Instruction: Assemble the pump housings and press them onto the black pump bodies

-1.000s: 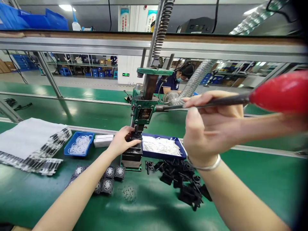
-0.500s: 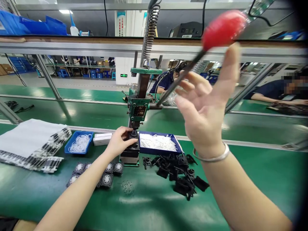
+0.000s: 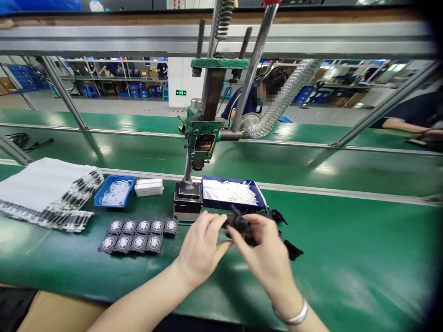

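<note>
Both my hands meet in front of the green hand press (image 3: 202, 138). My left hand (image 3: 202, 246) and my right hand (image 3: 263, 253) pinch one small black plastic part (image 3: 237, 221) between their fingertips, just above the pile of black parts (image 3: 277, 221) on the green mat. The press lever (image 3: 251, 69) stands raised and free, its red knob out of view. The black die block (image 3: 188, 196) under the ram has nothing in it that I can make out.
Two rows of black fan-like pieces (image 3: 136, 235) lie left of my hands. A blue tray of white rings (image 3: 114, 191), a small white box (image 3: 148, 186), a dark tray of white strips (image 3: 230, 193) and stacked bags (image 3: 44, 193) sit behind. A co-worker (image 3: 259, 99) sits beyond the belt.
My right hand let go of the red-knobbed lever, which swung up. My left hand left the die block. Both hands came down to the black parts and picked one up.
</note>
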A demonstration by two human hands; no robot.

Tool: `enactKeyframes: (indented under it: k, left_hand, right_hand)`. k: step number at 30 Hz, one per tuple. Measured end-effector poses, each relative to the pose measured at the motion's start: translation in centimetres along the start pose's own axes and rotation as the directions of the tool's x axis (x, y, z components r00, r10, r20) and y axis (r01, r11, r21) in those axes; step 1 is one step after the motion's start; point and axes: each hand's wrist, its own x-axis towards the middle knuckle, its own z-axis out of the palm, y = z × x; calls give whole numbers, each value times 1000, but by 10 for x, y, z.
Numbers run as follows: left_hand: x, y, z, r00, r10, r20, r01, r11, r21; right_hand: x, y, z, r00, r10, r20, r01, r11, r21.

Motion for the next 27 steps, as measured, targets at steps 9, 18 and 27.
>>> enactKeyframes:
  k: [9,18,27]
  left_hand:
    - [-29,-85,-56,907,-138,399,21,959,284]
    - [-30,-85,-47,837,-122,533,55,988,141]
    - [-63,-37,-17,801,-282,528,433,882,-186]
  right_hand:
    - [35,187,-137,791,508,-340,-605,566,-560]
    - [50,182,-158,902,314,-297,-432,644,-631]
    - [-45,79,-47,950,-175,259,291,798,-528]
